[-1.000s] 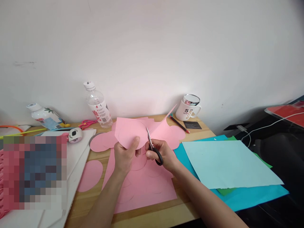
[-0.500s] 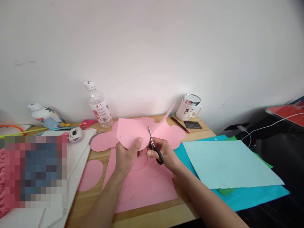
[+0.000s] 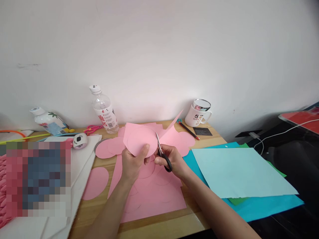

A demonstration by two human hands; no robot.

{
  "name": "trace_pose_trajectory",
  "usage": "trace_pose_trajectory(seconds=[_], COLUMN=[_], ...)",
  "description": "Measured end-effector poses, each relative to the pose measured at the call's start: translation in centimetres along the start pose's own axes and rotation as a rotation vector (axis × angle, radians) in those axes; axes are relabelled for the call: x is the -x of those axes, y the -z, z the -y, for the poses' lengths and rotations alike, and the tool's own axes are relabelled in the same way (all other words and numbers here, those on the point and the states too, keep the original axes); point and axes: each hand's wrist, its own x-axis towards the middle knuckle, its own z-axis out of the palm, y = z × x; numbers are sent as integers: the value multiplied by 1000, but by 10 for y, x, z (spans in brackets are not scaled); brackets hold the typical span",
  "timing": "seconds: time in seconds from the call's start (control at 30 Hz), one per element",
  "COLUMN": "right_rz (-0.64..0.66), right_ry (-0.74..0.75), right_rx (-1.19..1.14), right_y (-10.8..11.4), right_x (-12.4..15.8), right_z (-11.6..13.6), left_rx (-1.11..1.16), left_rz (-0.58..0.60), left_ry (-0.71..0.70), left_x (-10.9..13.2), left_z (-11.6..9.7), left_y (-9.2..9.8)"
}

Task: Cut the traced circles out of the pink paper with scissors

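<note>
A pink paper piece (image 3: 139,137) with a pencilled round outline is pinched in my left hand (image 3: 134,161), thumb on top. My right hand (image 3: 170,159) grips black-handled scissors (image 3: 166,162), whose blades point up at the right edge of that piece. Behind the blades a flap of pink paper (image 3: 171,127) stands up. Beneath both hands lie pink sheets (image 3: 152,199) with drawn curves. Rounded pink cut-outs (image 3: 107,148) rest to the left, and one separate pink oval (image 3: 96,182) lies nearer me.
At the back stand a clear bottle (image 3: 106,113) and a white mug (image 3: 196,114), with a pencil (image 3: 188,129) and black card (image 3: 203,131) close by. Pink scissors (image 3: 93,128) lie left. Light blue paper (image 3: 244,171) covers the right side; white boards (image 3: 82,176) lie left.
The pink paper in my left hand has turned slightly, and its left corner has shifted a little to the right. Both hands keep nearly the same place.
</note>
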Motion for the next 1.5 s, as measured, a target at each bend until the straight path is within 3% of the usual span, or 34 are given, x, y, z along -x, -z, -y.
trace_pose_trajectory(seconds=[0.47,0.93,1.5], right_rz=[-3,-3,-7], right_ry=[-39,29,5], right_rx=[58,-37,22], right_y=[-4,-12,-6], right_x=[2,0,-1], right_z=[4,9,3], left_rx=[5,-99,-118], left_rz=[-49,33,50], left_ry=[-24,94,83], left_x=[0,3,2], left_z=[-3,2,-2], left_y=[-2,-2,0])
